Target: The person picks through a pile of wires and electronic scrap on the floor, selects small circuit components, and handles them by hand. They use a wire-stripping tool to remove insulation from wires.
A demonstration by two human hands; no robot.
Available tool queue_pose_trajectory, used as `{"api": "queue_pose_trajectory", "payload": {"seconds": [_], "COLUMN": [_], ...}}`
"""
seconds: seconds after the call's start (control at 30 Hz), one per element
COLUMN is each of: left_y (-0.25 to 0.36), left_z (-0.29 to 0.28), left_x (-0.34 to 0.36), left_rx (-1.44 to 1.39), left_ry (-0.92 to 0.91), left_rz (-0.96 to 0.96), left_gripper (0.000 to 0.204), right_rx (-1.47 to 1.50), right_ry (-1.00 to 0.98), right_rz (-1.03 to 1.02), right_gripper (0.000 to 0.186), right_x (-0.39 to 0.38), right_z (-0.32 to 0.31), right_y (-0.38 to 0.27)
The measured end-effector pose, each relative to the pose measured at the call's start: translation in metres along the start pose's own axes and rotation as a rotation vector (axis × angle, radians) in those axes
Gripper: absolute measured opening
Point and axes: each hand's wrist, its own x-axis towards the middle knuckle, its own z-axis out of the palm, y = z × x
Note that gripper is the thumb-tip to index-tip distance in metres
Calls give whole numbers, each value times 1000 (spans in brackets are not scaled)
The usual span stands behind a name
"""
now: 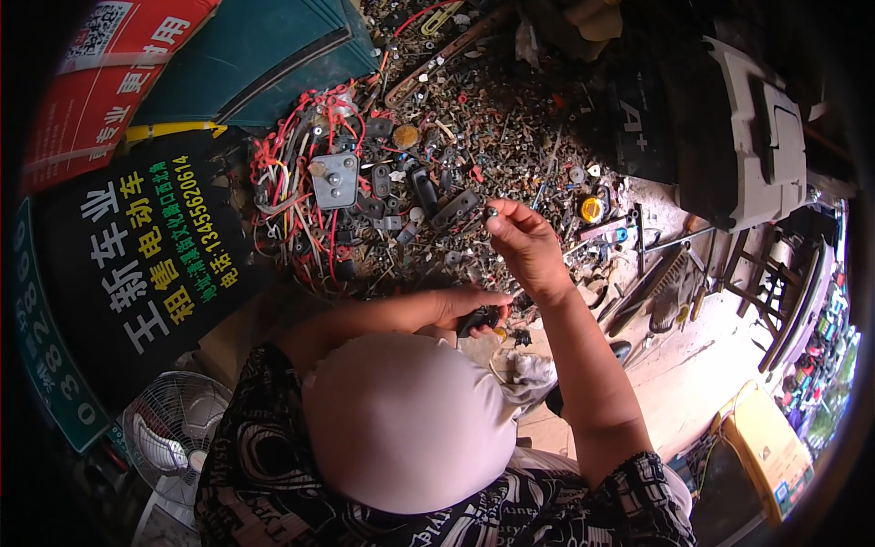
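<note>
My right hand is raised over a heap of small loose hardware. Its thumb and forefinger pinch a tiny dark piece, too small to name. Lower down and closer to me, my left hand has its fingers closed round a black part, whose kind I cannot make out. Just beyond the hands, black plastic blocks lie among the screws and scraps. A square grey metal piece rests on tangled red and white wires to the left.
A large pale rounded shape hides part of the near area. At left are a fan, a black lettered sheet and a teal box. A grey-and-black case, a brush and a yellow carton stand or lie right.
</note>
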Motion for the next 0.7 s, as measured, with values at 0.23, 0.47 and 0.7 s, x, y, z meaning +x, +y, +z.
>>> {"api": "queue_pose_trajectory", "payload": {"seconds": [0.23, 0.47, 0.7], "left_y": [20, 48, 58], "left_z": [6, 17, 20], "left_x": [-16, -23, -21], "left_rx": [-424, -478, -489], "left_ry": [95, 179, 268], "left_rz": [2, 125, 128], "left_gripper": [40, 36, 34], "right_rx": [-249, -326, -861], "right_ry": [141, 192, 92], "right_rz": [70, 16, -40], "right_gripper": [15, 18, 23], "right_x": [-25, -55, -66], "right_z": [-14, -21, -17], "right_y": [1, 13, 15]}}
